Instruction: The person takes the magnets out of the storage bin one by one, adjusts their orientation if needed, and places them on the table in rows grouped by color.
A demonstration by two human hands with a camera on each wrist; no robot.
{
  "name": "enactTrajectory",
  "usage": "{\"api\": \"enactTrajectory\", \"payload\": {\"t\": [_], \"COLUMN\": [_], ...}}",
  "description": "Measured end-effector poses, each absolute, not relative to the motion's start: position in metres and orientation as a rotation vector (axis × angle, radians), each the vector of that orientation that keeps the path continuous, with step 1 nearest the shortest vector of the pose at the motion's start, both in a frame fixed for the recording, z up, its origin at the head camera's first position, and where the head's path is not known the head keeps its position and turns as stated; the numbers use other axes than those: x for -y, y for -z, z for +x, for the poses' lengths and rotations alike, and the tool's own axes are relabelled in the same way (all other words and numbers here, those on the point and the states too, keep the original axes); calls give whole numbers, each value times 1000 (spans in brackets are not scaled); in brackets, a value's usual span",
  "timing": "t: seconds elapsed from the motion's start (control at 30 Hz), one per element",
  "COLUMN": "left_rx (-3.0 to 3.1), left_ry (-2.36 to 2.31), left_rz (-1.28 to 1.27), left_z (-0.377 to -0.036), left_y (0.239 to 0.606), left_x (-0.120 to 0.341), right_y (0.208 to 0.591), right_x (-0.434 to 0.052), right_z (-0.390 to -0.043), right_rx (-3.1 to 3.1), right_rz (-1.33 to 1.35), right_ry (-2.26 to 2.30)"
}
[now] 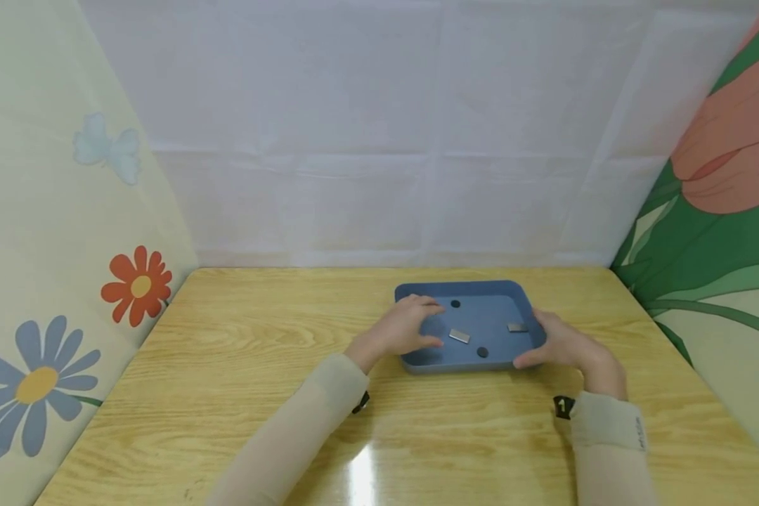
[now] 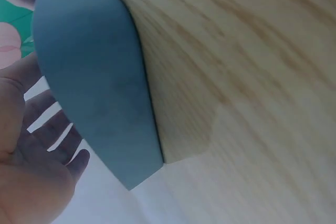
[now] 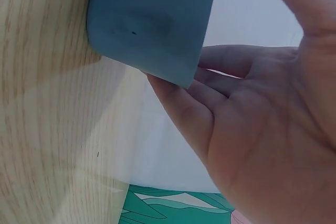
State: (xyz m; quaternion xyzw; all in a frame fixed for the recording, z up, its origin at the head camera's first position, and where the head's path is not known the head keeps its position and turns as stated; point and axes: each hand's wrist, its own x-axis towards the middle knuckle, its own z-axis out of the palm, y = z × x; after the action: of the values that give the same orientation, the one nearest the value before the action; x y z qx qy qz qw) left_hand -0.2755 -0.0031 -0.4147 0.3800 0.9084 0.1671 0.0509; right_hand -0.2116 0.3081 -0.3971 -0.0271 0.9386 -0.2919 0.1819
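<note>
A blue-grey rectangular tray (image 1: 474, 365) rests on the wooden table. Inside lie two small silver bars, one near the middle (image 1: 459, 336) and one at the right (image 1: 517, 327), and two small dark discs, one at the back (image 1: 455, 303) and one at the front (image 1: 483, 352). My left hand (image 1: 405, 327) reaches over the tray's left rim, thumb and fingers spread apart, nothing between them. At the right end, my right hand (image 1: 566, 344) is spread around the front right corner, its thumb by the front rim. In the right wrist view its fingers (image 3: 184, 108) extend right at the tray wall.
The wood-grain table (image 1: 259, 330) extends left and in front of the tray. A white cloth backdrop (image 1: 354, 140) stands behind, with a floral panel on the left (image 1: 38, 211) and another on the right (image 1: 721, 239). Dark wrist bands (image 1: 563, 406) show beside the sleeves.
</note>
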Motion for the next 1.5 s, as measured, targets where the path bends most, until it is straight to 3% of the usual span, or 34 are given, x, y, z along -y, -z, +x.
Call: {"api": "enactTrajectory", "payload": {"t": [1.5], "left_rx": [-2717], "left_ry": [-451], "left_rz": [1185], "left_z": [-301], "left_y": [439], "left_x": [-33], "right_y": [399], "right_x": [-312], "right_z": [-211], "right_rx": [-2654], "right_rz": [-48], "right_ry": [841]}}
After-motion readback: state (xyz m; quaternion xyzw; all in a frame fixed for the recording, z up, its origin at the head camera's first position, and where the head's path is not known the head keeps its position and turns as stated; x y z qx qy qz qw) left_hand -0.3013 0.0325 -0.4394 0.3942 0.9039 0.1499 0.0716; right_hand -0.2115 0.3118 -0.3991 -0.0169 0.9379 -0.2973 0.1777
